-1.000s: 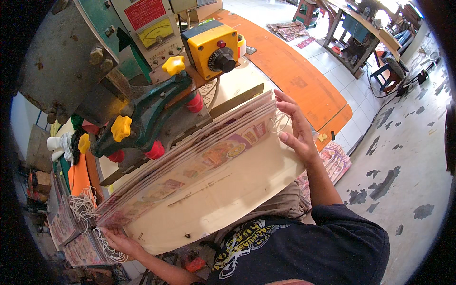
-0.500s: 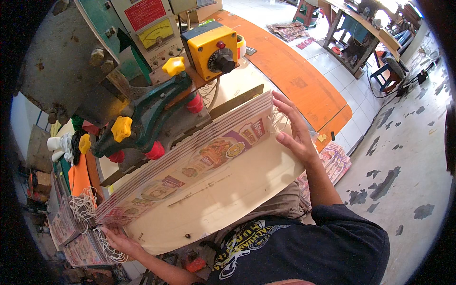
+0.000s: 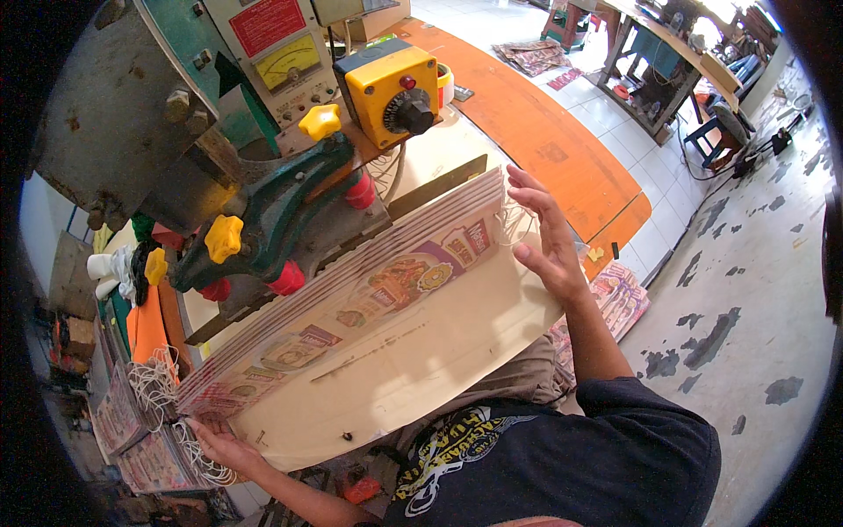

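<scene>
A long stack of printed cardboard sheets [image 3: 351, 299] lies tilted across a beige work board [image 3: 413, 360] in front of a green press machine [image 3: 263, 211]. My right hand [image 3: 544, 237] is flat against the stack's right end, fingers spread. My left hand [image 3: 219, 443] presses the stack's left end at the lower left, beside loops of white string [image 3: 162, 395]. The sheets fan out a little, showing colourful prints along their edges.
A yellow control box with a black knob [image 3: 391, 92] sits on the machine, with yellow [image 3: 224, 237] and red handles [image 3: 285, 277]. More printed stacks lie at lower left [image 3: 132, 439] and on the floor at right [image 3: 619, 299]. An orange bench [image 3: 544, 149] runs behind.
The stack has tipped further down toward the board, showing more of the printed faces. My right hand has opened flatter against its right end.
</scene>
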Demonstrator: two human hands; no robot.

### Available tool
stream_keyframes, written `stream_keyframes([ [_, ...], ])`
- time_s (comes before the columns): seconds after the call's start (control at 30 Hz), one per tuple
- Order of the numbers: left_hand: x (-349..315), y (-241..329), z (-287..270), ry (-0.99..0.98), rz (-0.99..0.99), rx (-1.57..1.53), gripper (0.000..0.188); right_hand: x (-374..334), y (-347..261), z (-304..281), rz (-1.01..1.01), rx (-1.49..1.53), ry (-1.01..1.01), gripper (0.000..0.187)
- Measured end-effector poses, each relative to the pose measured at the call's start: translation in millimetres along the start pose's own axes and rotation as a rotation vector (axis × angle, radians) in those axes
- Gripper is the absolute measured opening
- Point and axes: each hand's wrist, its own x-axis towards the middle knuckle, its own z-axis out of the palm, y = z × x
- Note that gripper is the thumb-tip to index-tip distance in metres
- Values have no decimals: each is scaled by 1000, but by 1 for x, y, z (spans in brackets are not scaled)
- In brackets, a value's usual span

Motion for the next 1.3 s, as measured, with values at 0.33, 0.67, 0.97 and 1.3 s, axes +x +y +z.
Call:
stream_keyframes([
  [0.33,15,-18,-14,-2,-5,-13,60,1,1,1,4,22,-34,60],
  [0.67,16,-19,-15,-28,6,-53,57,2,-6,1,81,-58,-83,83],
  [0.97,13,-16,-13,-22,9,-41,55,2,-4,4,108,-121,-93,95],
  [1.3,9,-9,-9,-26,13,-58,57,-1,0,-8,-78,-142,11,62],
])
